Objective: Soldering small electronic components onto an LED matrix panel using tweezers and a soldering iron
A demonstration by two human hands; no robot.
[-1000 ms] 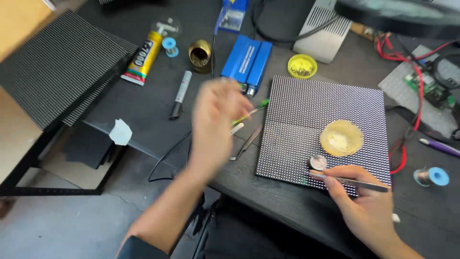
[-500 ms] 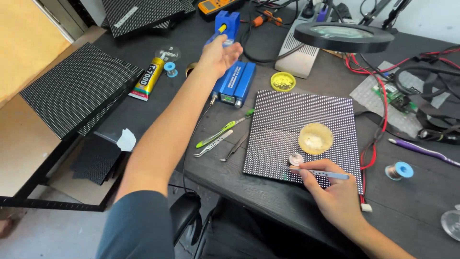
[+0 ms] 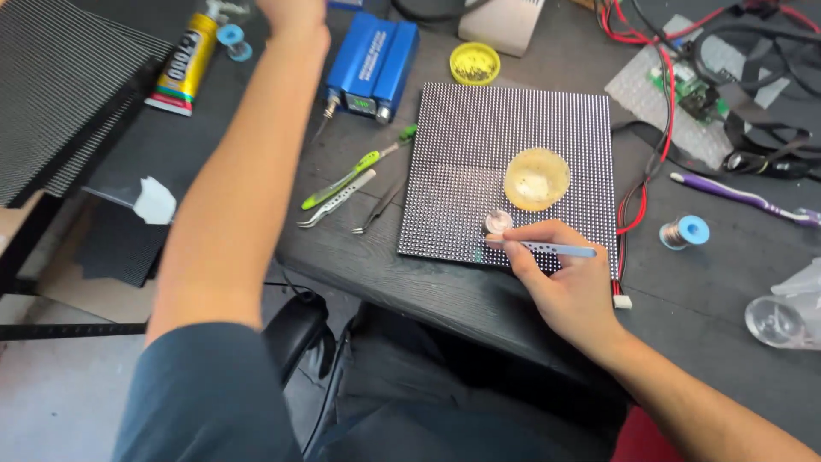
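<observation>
My right hand (image 3: pixel 571 287) rests on the near edge of the square panel (image 3: pixel 479 145), a flat black board covered in a fine grid of tiny pale dots. Its fingers are curled in a pinch around a slim metal tool with a pale blue handle (image 3: pixel 560 250), held low and nearly flat, the tip pointing left toward a small round shiny piece (image 3: pixel 498 222) that sits on the panel just beside my fingertips. Just above it on the same board stands a shallow round dish (image 3: pixel 536 178), translucent amber with a whitish smear inside.

My left arm stretches far across the dark, matte table (image 3: pixel 410 282); the left hand (image 3: pixel 293 12) is cut off by the top edge, so I cannot tell whether it is open or what it holds. It is near a blue rectangular metal box (image 3: pixel 372 58) and a yellow glue tube (image 3: pixel 184 64).

Left of the panel lie green-handled tweezers (image 3: pixel 351 175) and two bare steel tweezers (image 3: pixel 338 198). A small yellow round lid (image 3: pixel 475 62) sits past the panel's far edge.
</observation>
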